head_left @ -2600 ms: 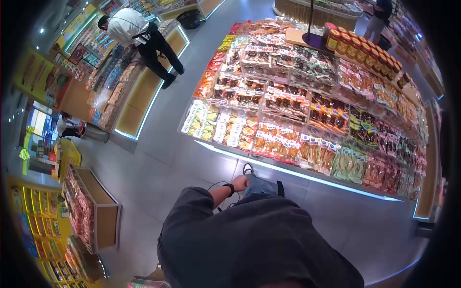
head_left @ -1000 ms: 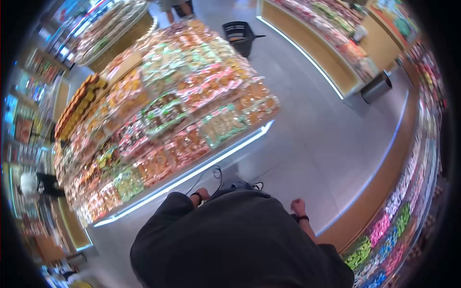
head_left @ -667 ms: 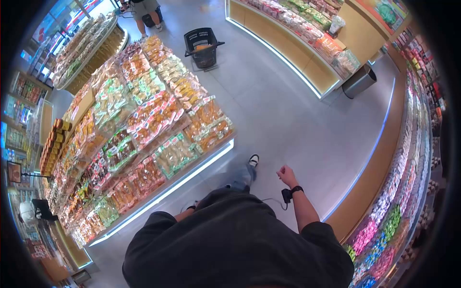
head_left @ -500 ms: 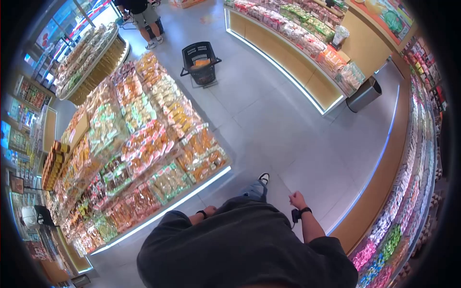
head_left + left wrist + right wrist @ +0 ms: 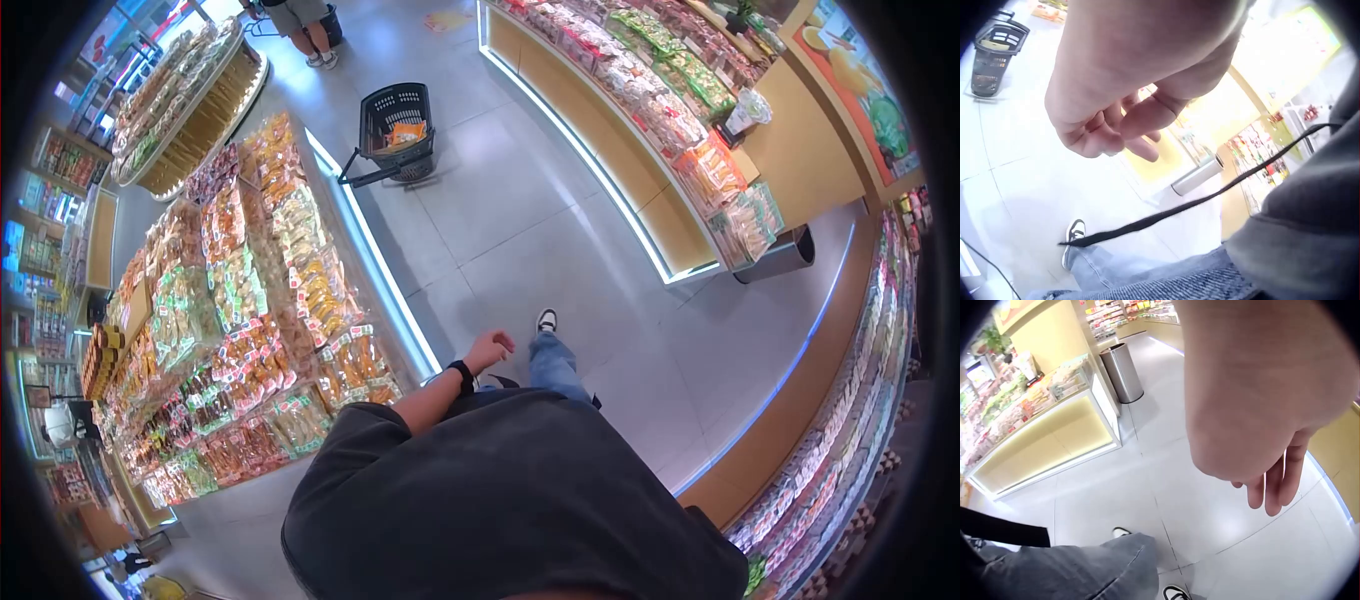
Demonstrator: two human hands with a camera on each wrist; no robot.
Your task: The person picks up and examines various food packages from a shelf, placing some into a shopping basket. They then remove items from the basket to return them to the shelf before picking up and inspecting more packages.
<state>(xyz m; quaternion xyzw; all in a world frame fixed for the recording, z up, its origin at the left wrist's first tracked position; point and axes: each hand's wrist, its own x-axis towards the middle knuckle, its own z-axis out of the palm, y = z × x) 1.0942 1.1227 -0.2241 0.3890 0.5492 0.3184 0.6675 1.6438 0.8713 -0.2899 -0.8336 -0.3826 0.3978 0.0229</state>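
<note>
My left hand hangs ahead of my body in the head view, its fingers loosely curled around nothing. In the left wrist view the same hand hangs over the floor, with a dark cord crossing below it. My right hand appears only in the right wrist view, where its relaxed fingers point downward and hold nothing. Ahead on the floor stands a black shopping basket with an orange package inside. Its handle leans out toward me, well beyond my left hand.
A display of bagged foods runs along my left. Another counter stands ahead right, with a metal bin at its end. A curved candy shelf borders the right side. Another person stands at the far left.
My view has turned from the left display toward the aisle, and the basket is now nearer. My left hand has swung forward. My right hand has left the head view.
</note>
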